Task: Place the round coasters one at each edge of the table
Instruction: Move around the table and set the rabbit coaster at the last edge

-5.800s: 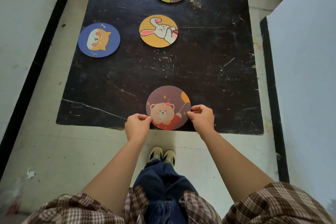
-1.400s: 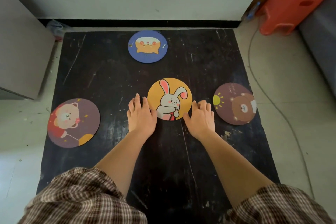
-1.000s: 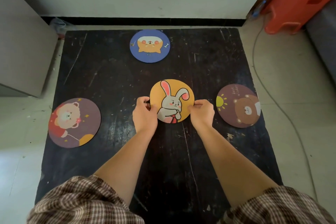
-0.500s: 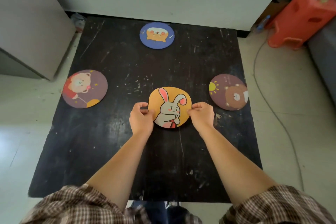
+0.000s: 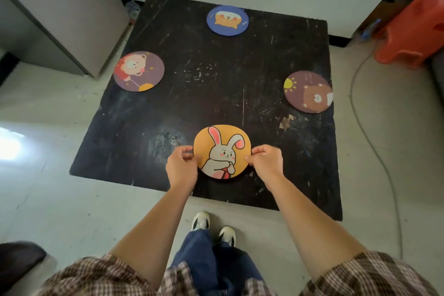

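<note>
A yellow rabbit coaster [image 5: 222, 151] is held by its sides near the near edge of the low black table [image 5: 216, 94]. My left hand [image 5: 181, 167] pinches its left rim and my right hand [image 5: 266, 163] pinches its right rim. I cannot tell if it rests on the table or hovers just above. A blue dog coaster [image 5: 227, 20] lies at the far edge. A purple coaster with a light bear [image 5: 138, 71] lies at the left edge. A purple coaster with a brown bear [image 5: 308, 91] lies at the right edge.
A grey cabinet [image 5: 60, 12] stands at the table's far left corner. A red plastic stool [image 5: 413, 29] sits at the far right, and a cable [image 5: 374, 142] runs along the floor right of the table. My feet [image 5: 213, 226] stand just before the near edge.
Both hands have drawn the rabbit coaster from the table's middle toward the near edge. I have stepped back, and the other three coasters have stayed put.
</note>
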`<act>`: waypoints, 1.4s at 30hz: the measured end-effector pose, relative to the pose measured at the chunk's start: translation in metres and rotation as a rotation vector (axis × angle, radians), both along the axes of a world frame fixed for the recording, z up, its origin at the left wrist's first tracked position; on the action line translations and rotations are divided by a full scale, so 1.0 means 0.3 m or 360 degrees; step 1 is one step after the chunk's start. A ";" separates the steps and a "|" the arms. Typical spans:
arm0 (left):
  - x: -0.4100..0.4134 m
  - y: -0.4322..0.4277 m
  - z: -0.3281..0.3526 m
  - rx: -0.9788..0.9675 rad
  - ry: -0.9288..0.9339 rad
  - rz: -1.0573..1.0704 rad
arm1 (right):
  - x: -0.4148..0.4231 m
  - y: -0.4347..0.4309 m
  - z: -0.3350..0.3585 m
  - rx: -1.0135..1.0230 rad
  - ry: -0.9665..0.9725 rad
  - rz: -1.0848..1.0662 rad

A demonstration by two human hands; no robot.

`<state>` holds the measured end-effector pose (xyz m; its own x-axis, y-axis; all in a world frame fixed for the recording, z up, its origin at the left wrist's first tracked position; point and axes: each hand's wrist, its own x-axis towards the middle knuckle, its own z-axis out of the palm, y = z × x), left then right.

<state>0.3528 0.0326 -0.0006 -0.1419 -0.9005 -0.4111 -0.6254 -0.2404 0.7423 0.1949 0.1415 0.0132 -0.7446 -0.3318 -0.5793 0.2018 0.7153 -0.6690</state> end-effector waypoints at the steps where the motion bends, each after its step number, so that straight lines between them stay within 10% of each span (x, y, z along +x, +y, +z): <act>1: 0.017 0.011 -0.002 0.0009 -0.0005 0.0007 | 0.015 0.010 -0.004 0.0003 -0.0004 0.0005; 42: 0.135 0.036 -0.051 0.0009 -0.0221 -0.0321 | 0.184 0.079 -0.041 0.0181 0.0097 -0.0036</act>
<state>0.3933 0.0435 -0.0158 -0.2604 -0.8573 -0.4441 -0.7569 -0.1043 0.6451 0.2502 0.1651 0.0008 -0.7861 -0.2493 -0.5655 0.1800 0.7830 -0.5954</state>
